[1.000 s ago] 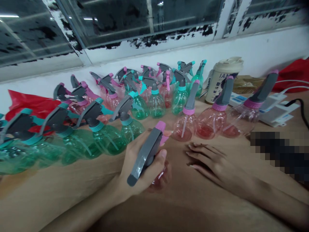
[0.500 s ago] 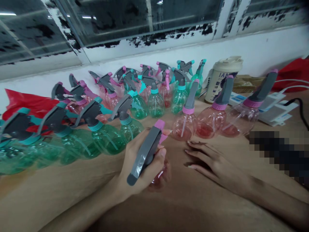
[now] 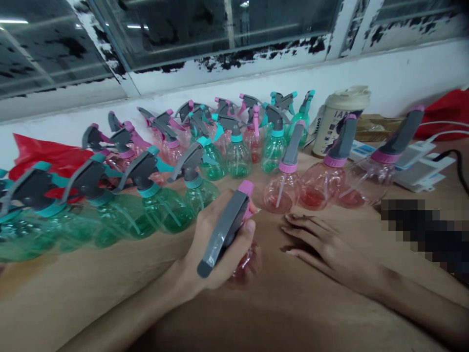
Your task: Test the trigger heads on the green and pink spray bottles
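Observation:
Wrapped round the neck of a pink spray bottle (image 3: pixel 224 234) is my left hand (image 3: pixel 205 254); the grey and pink spray head points away from me, and most of the clear pink body is hidden under the fingers. My right hand (image 3: pixel 326 249) lies on the table with its fingers stretched out, holding nothing. Just beyond its fingertips stands a pink spray bottle (image 3: pixel 280 190), with two more pink spray bottles to its right. A row of green spray bottles (image 3: pixel 168 210) runs to the left of my left hand.
More green and pink spray bottles (image 3: pixel 239 156) crowd the back by the white wall. A paper coffee cup (image 3: pixel 339 122), white boxes with cables (image 3: pixel 421 171) and a red bag (image 3: pixel 447 115) stand at the right. Another red plastic bag (image 3: pixel 40 156) lies at the left.
The view has shifted very slightly. Both hands keep their places, the left still round the spray bottle and the right still flat on the table.

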The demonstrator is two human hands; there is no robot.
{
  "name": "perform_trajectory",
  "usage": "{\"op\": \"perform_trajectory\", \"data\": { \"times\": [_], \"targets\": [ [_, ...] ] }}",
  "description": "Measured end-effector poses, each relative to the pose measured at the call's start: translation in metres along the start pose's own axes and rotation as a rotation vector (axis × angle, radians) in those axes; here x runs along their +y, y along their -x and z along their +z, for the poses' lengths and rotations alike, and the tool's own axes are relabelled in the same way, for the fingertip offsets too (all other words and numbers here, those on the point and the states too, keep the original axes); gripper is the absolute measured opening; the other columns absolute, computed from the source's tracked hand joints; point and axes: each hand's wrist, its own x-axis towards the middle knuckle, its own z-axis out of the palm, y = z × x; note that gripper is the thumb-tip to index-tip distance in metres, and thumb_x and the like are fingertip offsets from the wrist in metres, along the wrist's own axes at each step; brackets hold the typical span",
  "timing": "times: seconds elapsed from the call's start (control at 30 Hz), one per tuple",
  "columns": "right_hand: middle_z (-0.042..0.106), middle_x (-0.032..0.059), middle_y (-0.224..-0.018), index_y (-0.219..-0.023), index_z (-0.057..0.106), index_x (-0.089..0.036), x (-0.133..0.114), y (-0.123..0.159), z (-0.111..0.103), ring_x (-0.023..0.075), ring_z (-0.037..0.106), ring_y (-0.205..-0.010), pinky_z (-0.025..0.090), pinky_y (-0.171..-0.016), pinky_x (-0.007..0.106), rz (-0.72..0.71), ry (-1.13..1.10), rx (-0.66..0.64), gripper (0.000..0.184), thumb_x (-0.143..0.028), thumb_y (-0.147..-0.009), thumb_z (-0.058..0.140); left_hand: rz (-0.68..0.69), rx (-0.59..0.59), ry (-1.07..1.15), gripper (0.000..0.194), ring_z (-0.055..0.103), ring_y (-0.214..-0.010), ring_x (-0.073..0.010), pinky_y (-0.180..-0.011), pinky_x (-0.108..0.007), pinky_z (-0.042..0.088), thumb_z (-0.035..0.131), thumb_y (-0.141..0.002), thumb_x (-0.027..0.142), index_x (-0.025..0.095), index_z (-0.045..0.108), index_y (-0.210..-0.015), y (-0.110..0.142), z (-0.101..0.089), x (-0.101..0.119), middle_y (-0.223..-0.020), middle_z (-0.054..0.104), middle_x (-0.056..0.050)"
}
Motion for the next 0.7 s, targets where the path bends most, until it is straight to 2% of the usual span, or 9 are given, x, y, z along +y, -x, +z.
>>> {"op": "perform_trajectory", "data": {
  "times": [0.2, 0.3, 0.37, 0.5, 0.6, 0.7],
  "targets": [
    [0.057, 0.0099, -0.125, -0.125, 0.053, -0.021, 0.0005, -0.0005, -0.0007, 0.0252, 0.049, -0.12, 0.045, -0.097, 0.047, -0.006, 0.026, -0.018, 0.042, -0.043, -0.09, 0.046, 0.012, -0.057, -0.058, 0.007, 0.059, -0.07, -0.0177, -0.067, -0.035, 0.053, 0.044, -0.083, 0.018, 0.025, 0.046, -0.081, 0.0001, -0.0028, 0.0, -0.077, 0.055, 0.0],
    [0.057, 0.01, -0.126, -0.126, 0.052, -0.021, 0.0018, -0.0002, 0.0002, 0.025, 0.049, -0.119, 0.044, -0.097, 0.047, -0.004, 0.037, -0.023, 0.042, -0.043, -0.09, 0.046, 0.026, -0.03, -0.069, 0.009, 0.059, -0.073, -0.018, -0.067, -0.034, 0.052, 0.043, -0.083, 0.017, 0.025, 0.046, -0.08, -0.0011, -0.0025, -0.0007, -0.078, 0.055, -0.001],
    [0.057, 0.0099, -0.126, -0.127, 0.051, -0.021, 0.0027, -0.0001, 0.0008, 0.0249, 0.049, -0.12, 0.044, -0.097, 0.047, -0.011, 0.035, -0.021, 0.043, -0.042, -0.09, 0.046, 0.028, 0.0, -0.053, 0.009, 0.059, -0.074, -0.0184, -0.069, -0.035, 0.052, 0.045, -0.082, 0.018, 0.025, 0.049, -0.086, -0.0015, -0.0015, -0.0015, -0.079, 0.056, -0.001],
    [0.057, 0.0097, -0.126, -0.127, 0.051, -0.021, 0.0025, -0.0005, 0.0006, 0.0248, 0.049, -0.12, 0.044, -0.098, 0.047, -0.022, 0.021, -0.017, 0.042, -0.041, -0.09, 0.047, 0.017, 0.038, -0.048, 0.023, 0.058, -0.07, -0.0184, -0.068, -0.036, 0.053, 0.048, -0.082, 0.022, 0.028, 0.052, -0.103, 0.0001, 0.0007, -0.0019, -0.079, 0.057, -0.001],
    [0.057, 0.0097, -0.125, -0.127, 0.051, -0.021, 0.001, -0.0013, -0.0011, 0.0244, 0.049, -0.12, 0.044, -0.097, 0.047, -0.011, 0.007, -0.015, 0.041, -0.041, -0.091, 0.046, 0.016, 0.044, -0.042, 0.025, 0.059, -0.07, -0.0178, -0.068, -0.035, 0.054, 0.048, -0.082, 0.02, 0.028, 0.053, -0.105, 0.0024, 0.0019, -0.0014, -0.083, 0.057, -0.002],
    [0.058, 0.0093, -0.124, -0.127, 0.051, -0.023, -0.0001, -0.002, -0.0027, 0.0241, 0.049, -0.12, 0.045, -0.097, 0.046, -0.002, -0.016, -0.006, 0.041, -0.041, -0.091, 0.045, -0.004, 0.062, -0.056, 0.024, 0.057, -0.065, -0.0174, -0.064, -0.034, 0.054, 0.05, -0.08, 0.021, 0.027, 0.054, -0.104, 0.0043, 0.0035, -0.0021, -0.079, 0.056, -0.001]
  ]
}}
